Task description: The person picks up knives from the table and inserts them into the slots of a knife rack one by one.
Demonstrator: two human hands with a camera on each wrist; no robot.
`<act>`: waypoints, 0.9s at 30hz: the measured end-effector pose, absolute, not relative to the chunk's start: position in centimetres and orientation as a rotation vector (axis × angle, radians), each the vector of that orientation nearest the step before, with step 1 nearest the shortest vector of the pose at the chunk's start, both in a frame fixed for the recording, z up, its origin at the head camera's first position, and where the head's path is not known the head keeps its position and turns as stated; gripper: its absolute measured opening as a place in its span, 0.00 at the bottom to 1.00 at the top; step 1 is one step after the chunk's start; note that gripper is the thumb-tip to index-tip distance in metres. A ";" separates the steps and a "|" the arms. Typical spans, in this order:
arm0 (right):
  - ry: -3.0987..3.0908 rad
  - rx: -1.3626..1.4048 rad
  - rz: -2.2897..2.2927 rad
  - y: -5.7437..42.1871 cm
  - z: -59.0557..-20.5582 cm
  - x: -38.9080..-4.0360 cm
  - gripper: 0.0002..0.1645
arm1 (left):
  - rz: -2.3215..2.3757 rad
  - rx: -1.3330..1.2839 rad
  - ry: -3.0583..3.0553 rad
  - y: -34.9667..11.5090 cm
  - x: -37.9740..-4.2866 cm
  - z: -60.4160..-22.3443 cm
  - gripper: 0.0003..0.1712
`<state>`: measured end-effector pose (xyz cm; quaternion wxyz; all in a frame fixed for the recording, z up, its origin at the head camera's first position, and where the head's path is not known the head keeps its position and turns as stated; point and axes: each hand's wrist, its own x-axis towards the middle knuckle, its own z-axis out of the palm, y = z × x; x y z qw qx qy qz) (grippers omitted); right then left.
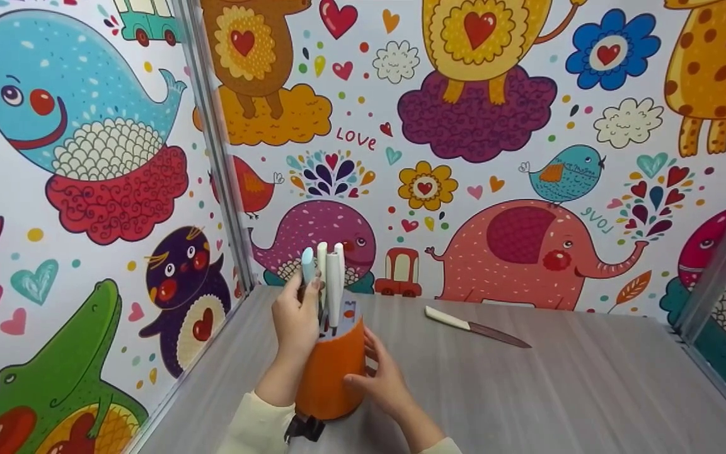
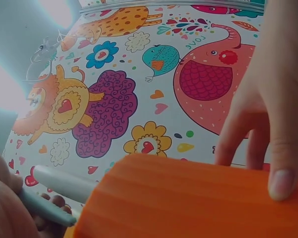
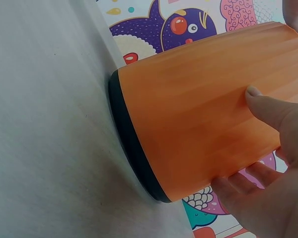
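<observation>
An orange knife block [image 1: 331,378] with a grey slotted top stands on the table, several white-handled knives [image 1: 334,284] upright in it. My left hand [image 1: 297,315] is at its top left, pinching a light blue handle [image 1: 308,265]; this handle [image 2: 47,206] also shows in the left wrist view. What is below the blue handle is hidden by the hand. My right hand [image 1: 385,375] grips the block from the right, and in the right wrist view its thumb and fingers [image 3: 233,191] lie round the orange wall. The block's dark base [image 3: 134,144] rests on the tabletop.
Right of the block, a knife [image 1: 476,326] with a cream handle and dark blade lies on the grey wood-grain table [image 1: 527,397]. Cartoon-printed panels [image 1: 401,157] rise at the back and sides, joined by a metal corner post [image 1: 218,139].
</observation>
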<state>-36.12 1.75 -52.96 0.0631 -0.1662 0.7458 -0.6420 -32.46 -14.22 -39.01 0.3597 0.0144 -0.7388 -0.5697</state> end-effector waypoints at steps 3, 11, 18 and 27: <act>2.244 -0.519 -1.938 1.8 -53.0 -36.3 0.58 | -1.470 0.059 -1.918 -14.3 -32.5 -39.4 0.18; 2.244 -0.501 -1.935 1.8 -53.1 -36.3 0.59 | -1.431 0.106 -1.961 -14.1 -32.9 -40.4 0.17; 2.265 -0.475 -1.937 1.6 -52.9 -36.2 0.59 | -1.461 0.159 -1.974 -14.1 -33.0 -40.3 0.18; 2.253 -0.486 -1.931 1.7 -52.9 -36.1 0.58 | -1.421 0.046 -1.783 -14.4 -32.7 -41.9 0.24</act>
